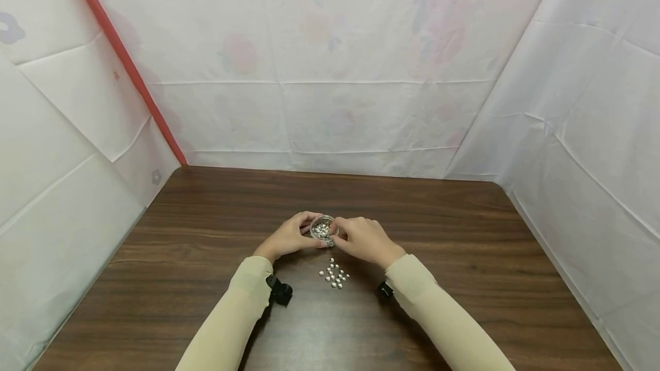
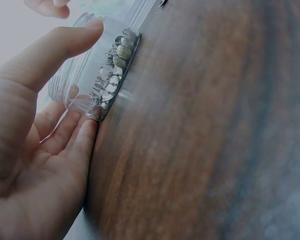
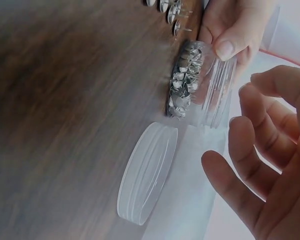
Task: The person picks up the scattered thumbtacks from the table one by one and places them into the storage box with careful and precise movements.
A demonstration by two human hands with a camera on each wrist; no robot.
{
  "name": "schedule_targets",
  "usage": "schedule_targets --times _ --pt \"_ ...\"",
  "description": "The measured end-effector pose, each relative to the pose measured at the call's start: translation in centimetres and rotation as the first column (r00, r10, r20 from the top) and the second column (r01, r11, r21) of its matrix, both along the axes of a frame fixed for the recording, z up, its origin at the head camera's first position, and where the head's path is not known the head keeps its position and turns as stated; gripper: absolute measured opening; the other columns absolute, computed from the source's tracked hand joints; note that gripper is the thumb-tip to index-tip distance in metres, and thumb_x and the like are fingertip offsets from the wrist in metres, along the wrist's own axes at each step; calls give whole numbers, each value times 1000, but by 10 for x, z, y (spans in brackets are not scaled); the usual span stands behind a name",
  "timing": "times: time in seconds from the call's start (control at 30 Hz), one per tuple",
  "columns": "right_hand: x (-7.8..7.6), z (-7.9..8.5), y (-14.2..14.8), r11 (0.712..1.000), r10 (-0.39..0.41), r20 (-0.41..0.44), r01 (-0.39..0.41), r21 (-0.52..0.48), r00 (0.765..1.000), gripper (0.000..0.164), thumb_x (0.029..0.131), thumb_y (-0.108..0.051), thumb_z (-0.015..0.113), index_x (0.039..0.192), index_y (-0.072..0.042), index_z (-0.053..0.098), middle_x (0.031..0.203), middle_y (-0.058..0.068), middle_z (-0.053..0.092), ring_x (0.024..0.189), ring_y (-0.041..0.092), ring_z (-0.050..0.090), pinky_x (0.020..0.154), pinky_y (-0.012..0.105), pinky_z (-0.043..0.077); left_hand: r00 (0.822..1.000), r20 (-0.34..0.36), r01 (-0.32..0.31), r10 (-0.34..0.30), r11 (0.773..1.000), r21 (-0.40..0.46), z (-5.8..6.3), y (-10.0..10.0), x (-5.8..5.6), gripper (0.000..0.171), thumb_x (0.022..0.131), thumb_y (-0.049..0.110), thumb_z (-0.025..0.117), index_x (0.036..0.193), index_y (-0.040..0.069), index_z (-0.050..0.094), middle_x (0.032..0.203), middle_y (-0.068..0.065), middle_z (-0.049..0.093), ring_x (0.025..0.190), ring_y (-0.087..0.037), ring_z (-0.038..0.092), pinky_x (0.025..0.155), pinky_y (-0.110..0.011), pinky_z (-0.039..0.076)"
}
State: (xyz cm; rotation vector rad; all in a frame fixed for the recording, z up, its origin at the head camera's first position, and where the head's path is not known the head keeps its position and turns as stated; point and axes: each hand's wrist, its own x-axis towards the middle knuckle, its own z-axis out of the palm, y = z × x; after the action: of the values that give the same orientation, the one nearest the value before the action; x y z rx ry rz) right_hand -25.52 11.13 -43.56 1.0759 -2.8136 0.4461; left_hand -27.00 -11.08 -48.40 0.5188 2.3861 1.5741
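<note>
My left hand grips the side of a small clear screw-neck jar, its thumb near the threaded rim. The jar stands upright and open on the table. Silver thumbtacks lie heaped in its bottom. At the jar's right side, close over the mouth, is my right hand, fingers bent, thumb and index fingertips close together. I cannot tell whether a thumbtack is between them. On the near side, several loose thumbtacks lie on the wood, some with points up.
A clear round lid lies on the dark wooden table, beside the jar in the right wrist view. White patterned sheets hang behind and at both sides. A red strip runs down the left corner.
</note>
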Motion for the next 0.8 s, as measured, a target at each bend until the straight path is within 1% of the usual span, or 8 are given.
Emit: schedule_targets --times 0.07,0.2,0.27,0.4,0.5,0.63,0.8 --pt "3 0 2 1000 5 1 -5 3 1000 10 90 -29 56 97 -27 63 71 -19 60 53 -2 46 43 20 43 1000 -9 -15 15 1000 -1 -11 0 -6 70 67 40 82 127 23 51 129 1 47 119 -13 44 104 -39 41" --pt "9 -1 6 1000 12 -3 -12 19 1000 9 89 -29 58 96 -28 63 71 -18 59 57 -2 47 44 21 44 1000 -16 -8 8 1000 7 -10 0 -5 69 68 36 83 127 20 51 129 -1 47 119 -14 45 104 -38 41" --pt "11 -2 8 999 18 1 -18 31 1000 8 89 -31 59 95 -28 63 72 -18 58 59 -2 47 46 22 45 1000 -16 2 -2 1000 17 -7 0 -3 69 69 32 82 129 17 50 130 -6 47 120 -17 45 104 -40 41" --pt "14 -4 11 999 36 28 -37 36 999 9 89 -33 60 95 -27 64 75 -18 61 62 -4 49 50 26 49 999 -8 36 -35 999 39 9 1 5 70 73 23 80 132 7 47 132 -16 45 122 -26 44 104 -45 40" --pt "17 -6 14 998 46 44 -48 38 998 9 89 -33 61 95 -27 64 75 -18 63 62 -5 50 51 26 50 999 8 53 -53 998 34 20 1 11 70 75 21 79 134 3 45 133 -20 44 123 -29 42 105 -46 40" --pt "20 -7 18 997 51 64 -54 46 997 7 89 -34 62 93 -29 63 72 -19 60 60 -5 49 50 25 48 998 18 52 -52 998 26 27 2 15 71 74 21 79 134 3 45 134 -21 44 124 -30 41 106 -46 38" --pt "24 -8 23 996 70 120 -75 42 990 4 88 -34 62 91 -31 61 68 -19 56 57 -3 49 50 25 46 999 14 38 -38 999 22 27 3 15 70 74 20 80 132 3 46 133 -20 45 123 -29 42 105 -45 39"
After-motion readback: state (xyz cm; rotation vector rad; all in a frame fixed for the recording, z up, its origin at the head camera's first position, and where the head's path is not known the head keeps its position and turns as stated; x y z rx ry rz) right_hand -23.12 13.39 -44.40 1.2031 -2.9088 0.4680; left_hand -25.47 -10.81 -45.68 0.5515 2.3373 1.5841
